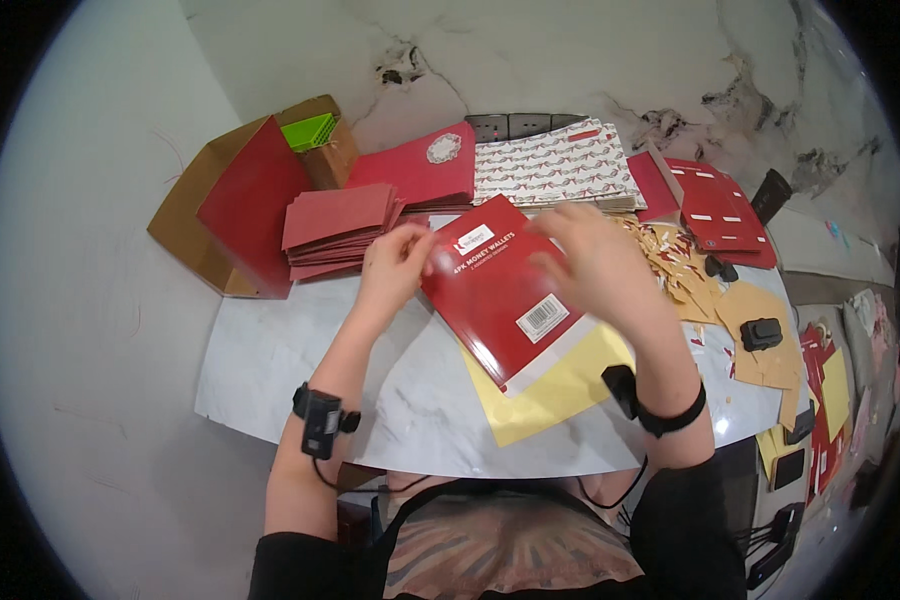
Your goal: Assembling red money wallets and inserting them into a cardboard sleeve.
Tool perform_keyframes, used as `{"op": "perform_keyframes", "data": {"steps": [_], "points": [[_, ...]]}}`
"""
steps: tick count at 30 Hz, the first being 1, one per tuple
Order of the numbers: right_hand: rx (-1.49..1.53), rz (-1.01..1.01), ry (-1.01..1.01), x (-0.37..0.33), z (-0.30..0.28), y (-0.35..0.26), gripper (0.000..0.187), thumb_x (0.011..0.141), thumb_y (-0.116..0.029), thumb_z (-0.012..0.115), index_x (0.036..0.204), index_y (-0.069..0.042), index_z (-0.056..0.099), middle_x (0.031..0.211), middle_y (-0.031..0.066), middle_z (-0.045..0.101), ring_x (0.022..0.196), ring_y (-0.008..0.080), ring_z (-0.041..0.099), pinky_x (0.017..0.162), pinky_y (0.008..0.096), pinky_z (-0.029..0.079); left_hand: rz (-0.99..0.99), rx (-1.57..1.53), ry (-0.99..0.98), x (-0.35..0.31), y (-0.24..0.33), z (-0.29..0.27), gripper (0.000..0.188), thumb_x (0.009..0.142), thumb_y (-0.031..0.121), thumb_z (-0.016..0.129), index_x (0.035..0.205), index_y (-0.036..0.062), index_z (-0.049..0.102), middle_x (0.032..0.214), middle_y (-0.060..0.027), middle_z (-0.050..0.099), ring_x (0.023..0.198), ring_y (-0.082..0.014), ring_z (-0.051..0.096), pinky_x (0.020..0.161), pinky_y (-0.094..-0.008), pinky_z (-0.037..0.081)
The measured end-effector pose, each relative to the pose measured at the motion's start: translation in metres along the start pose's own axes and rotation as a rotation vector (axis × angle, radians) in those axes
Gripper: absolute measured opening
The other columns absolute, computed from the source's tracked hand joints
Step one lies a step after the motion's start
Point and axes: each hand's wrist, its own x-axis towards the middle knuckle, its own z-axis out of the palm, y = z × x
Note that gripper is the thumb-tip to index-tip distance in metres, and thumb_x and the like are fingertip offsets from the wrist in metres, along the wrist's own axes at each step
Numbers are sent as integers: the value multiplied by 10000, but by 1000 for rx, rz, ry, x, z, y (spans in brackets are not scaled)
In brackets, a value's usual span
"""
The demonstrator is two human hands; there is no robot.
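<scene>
A glossy red printed cardboard sleeve [495, 300] with a white label and a barcode lies tilted on a yellow sheet [520, 415] in the middle of the table. My left hand [398, 265] is at its upper left edge, fingers curled together; whatever they pinch is too small to make out. Over the sleeve's right side hovers my right hand [595, 262], slightly blurred, with a gap between thumb and fingers and nothing seen in it. Beside my left hand stands a stack of dark red envelopes [338, 225].
Along the back are an open cardboard box [210, 210] with a green basket [308, 132], red sheets [415, 165], patterned white sheets [555, 165] and red printed sleeves [720, 210]. Tan paper scraps [675, 265] and a small black device [761, 333] lie at the right.
</scene>
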Motion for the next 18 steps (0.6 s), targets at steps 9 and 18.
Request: {"op": "perform_keyframes", "data": {"steps": [9,18], "points": [[-102,322,-518,1,56,109,417,822,-343,758,1042,4,692,1068,209,686,1013,355,662,874,431,527,-501,180,-316,-23,-23,-1,375,963,342,648,773,19,655,598,-61,624,539,-86,587,476,-254,432],[332,369,-323,11,32,80,423,792,-216,809,1112,-5,630,960,116,683,866,246,644,767,344,514,-19,-942,-65,-32,-6,-3,483,1020,115,524,1468,75,347,1363,-71,561,1198,-169,575,988,-342,481]]}}
